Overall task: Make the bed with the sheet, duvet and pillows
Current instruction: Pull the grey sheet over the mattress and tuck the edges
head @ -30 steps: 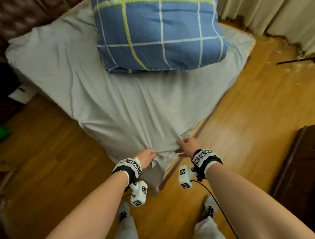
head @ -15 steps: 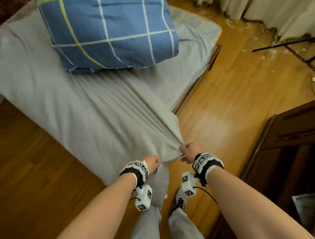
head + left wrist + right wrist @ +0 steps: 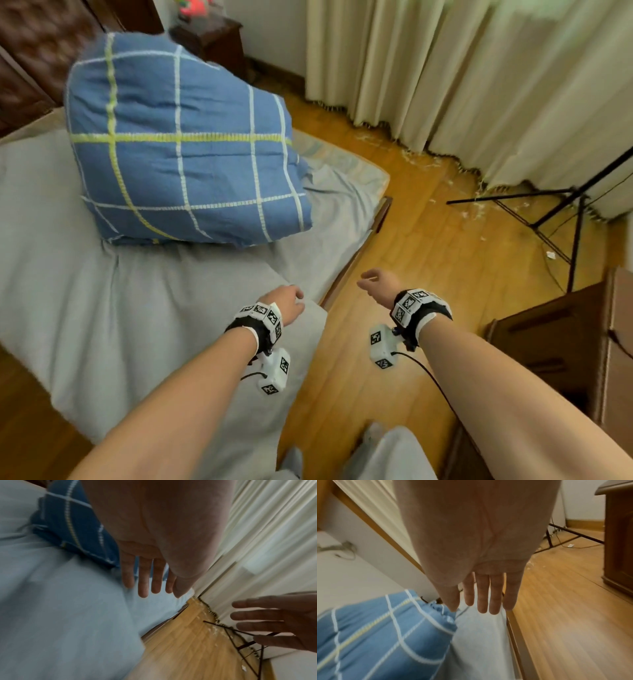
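Observation:
A pale grey sheet covers the bed, its near corner draped over the mattress edge. A folded blue checked duvet lies in a bundle on the sheet further back. My left hand hovers over the sheet's near corner with straight, spread fingers and holds nothing. My right hand is over the floor just beside the bed's edge, its fingers straight and empty. The right hand's fingers also show in the left wrist view. No pillow is in view.
Wooden floor runs along the bed's right side. Cream curtains hang behind it, with a black stand in front of them. A dark wooden cabinet stands at the right. A bedside table stands beyond the bed.
Both hands have let go of the sheet corner they were pinching and pulling, and have risen with fingers opened. The sheet corner now hangs over the mattress edge. The view has swung right.

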A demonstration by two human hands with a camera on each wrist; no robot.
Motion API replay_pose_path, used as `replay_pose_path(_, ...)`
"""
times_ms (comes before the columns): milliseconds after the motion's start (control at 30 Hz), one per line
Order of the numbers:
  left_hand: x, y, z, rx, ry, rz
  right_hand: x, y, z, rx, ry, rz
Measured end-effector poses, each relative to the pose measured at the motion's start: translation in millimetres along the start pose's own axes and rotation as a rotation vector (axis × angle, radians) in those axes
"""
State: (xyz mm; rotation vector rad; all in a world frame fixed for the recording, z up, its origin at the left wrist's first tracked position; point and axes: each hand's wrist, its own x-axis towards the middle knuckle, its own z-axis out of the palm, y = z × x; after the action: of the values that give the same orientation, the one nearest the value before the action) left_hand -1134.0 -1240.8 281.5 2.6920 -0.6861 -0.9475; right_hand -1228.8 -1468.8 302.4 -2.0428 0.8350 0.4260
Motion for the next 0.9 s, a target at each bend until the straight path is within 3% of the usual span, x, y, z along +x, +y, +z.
replay_pose_path(200,102.0,114.1,-65.8,0.059,0.108,0.085,79.8,-3.7,-135.0,-0.054,0.059,-0.073)
replay_pose_path(500,245.9,232.9,-88.2,-0.065,0.106,-0.147,252.2,10.9,-291.0,-0.284,-0.122,-0.053)
replay_pose_path(733,354.9,245.1,-101.1,-0.195,0.127,-0.346,405.7,-25.8,-332.9,-0.542,-0.296,-0.120)
replay_pose_path(900,432.5,240.6,-115.1,-0.307,0.095,-0.442,509.1,-63.7,-342.0,-0.798,-0.326,-0.215)
